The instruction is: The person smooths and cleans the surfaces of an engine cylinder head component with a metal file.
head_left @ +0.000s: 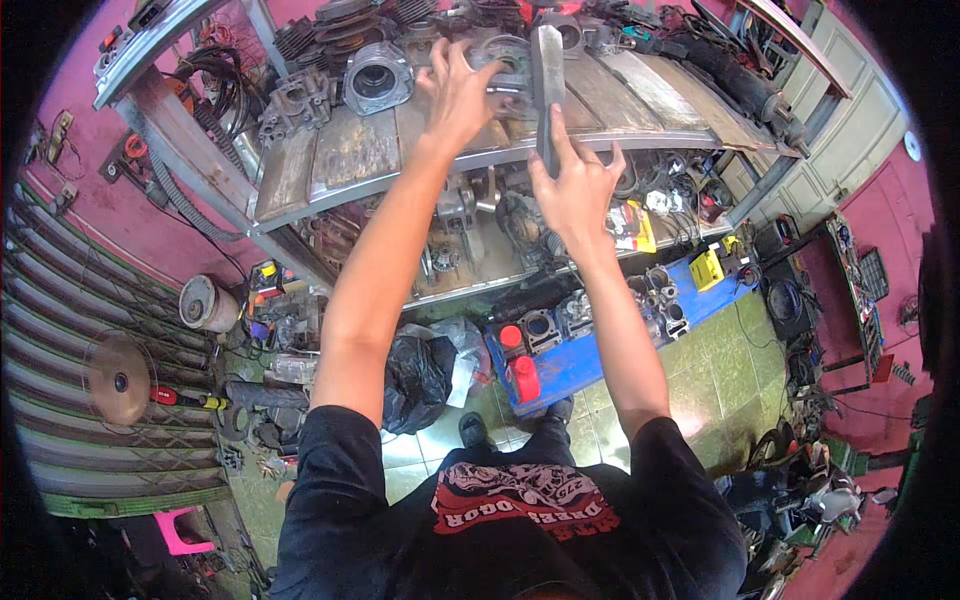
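Engine cylinders (375,75) sat toward the top shelf's (350,155) left end. A metal bar (548,85) stood at its front edge, right of them. Below, a tray (580,365) lay on the floor (720,360).

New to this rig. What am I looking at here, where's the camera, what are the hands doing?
No robot: this is one fisheye view from a camera worn on a person's head, looking down, so straight edges bend. Both bare arms reach up to a metal shelf rack crowded with grey engine parts. The left hand rests on a round metal part on the top shelf. The right hand grips a long flat metal bar, held upright. Below, a blue tray with more parts sits on the tiled floor.
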Tool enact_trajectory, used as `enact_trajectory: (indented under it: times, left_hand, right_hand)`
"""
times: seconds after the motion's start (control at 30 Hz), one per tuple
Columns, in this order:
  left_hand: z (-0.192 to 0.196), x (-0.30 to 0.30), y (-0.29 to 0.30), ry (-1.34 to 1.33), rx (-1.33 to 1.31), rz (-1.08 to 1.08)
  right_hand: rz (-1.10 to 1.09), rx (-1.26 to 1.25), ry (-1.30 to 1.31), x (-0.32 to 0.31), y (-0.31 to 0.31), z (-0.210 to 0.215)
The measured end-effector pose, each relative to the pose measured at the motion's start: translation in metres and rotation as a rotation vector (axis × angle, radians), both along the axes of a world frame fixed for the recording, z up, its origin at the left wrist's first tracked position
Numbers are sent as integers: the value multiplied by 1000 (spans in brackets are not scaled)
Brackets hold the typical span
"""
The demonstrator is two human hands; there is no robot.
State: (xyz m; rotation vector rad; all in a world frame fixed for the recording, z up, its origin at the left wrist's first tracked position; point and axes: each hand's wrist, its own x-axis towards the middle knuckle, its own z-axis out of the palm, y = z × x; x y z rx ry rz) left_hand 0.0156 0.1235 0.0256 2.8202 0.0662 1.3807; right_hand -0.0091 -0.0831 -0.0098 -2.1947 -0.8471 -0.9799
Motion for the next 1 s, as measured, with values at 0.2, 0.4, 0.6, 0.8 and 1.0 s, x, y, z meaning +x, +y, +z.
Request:
enact_trajectory:
  times: [0.2, 0.4, 0.6, 0.8, 1.0]
  left_hand:
    - [-18, -7, -6, -79, -281, -94]
    - [-37, 0, 14, -224, -433, -197]
    - [-54, 1, 17, -226, -498, -145]
    - [-57, 5, 17, -308, -423, -132]
    - [-58, 13, 32, -383, -472, -331]
  right_hand:
    - [24, -7, -5, -16, -7, -13]
    - [45, 4, -5, -24, -11, -22]
    - [78, 30, -14, -30, -11, -23]
    - [79, -17, -49, -16, 17, 9]
    - [84, -164, 6, -35, 17, 19]
